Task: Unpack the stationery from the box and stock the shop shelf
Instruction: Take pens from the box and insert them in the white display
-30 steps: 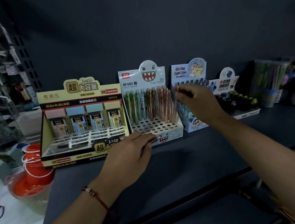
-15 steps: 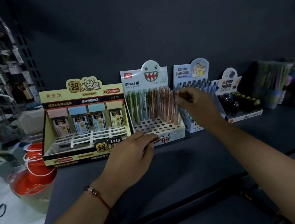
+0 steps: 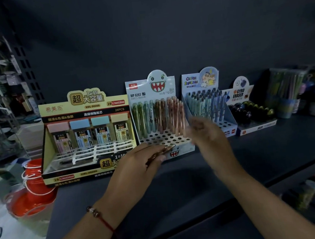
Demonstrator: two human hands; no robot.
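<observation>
At the centre of the frame, the left hand (image 3: 138,165) is gripping a few copper-coloured pens (image 3: 161,152) just in front of the white monster-face pen display (image 3: 160,119) sitting on the dark shelf (image 3: 263,146). Right of it, the right hand (image 3: 206,133) is blurring with fingers loosely spread, holding nothing visible, near the display's lower right corner.

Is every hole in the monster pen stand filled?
No. The front rows of the stand are bare holes, with pens only in the back rows, and the left hand holds more.
</observation>
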